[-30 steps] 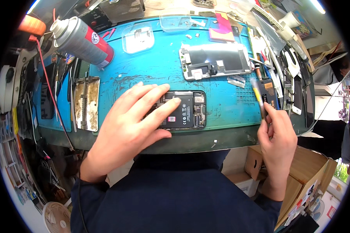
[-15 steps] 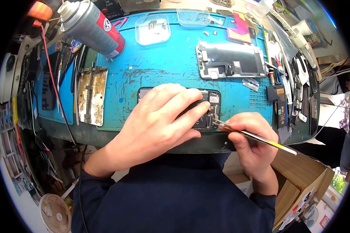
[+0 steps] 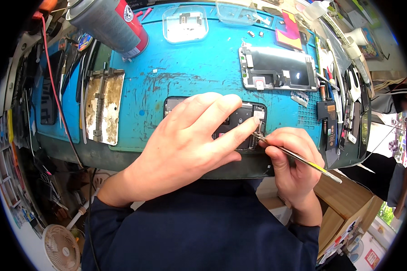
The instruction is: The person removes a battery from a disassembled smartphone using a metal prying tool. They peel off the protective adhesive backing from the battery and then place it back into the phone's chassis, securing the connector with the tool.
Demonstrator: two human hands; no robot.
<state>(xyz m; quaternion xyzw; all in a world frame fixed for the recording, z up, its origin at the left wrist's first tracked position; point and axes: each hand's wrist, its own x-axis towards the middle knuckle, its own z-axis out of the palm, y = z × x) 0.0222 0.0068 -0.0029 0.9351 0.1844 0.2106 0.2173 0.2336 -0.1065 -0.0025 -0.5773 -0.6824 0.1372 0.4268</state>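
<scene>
An opened phone (image 3: 171, 105), its dark battery and inner parts exposed, lies on the blue work mat. Across it my left hand (image 3: 190, 131) is spread, fingers stretched out, hiding much of the phone's left and middle. Its index fingertip rests at the phone's right end, and the thumb lies along the near edge. My right hand (image 3: 296, 158) pinches a pair of slim metal tweezers (image 3: 298, 157) between thumb and fingers. The tips touch or hover just over the phone's right end, close beside my left index fingertip; contact cannot be made out.
A detached phone screen (image 3: 280, 67) lies beyond, to the right. A spray can (image 3: 111, 29) and a metal holder (image 3: 104, 106) stand left. A clear plastic box (image 3: 185, 25) with small parts sits at the back. Hand tools and a loose phone battery (image 3: 326, 118) line the right side.
The whole view has shifted slightly. The tweezer tips have moved a little away from me along the phone's right end, closer to my left index fingertip. My left hand stays over the phone.
</scene>
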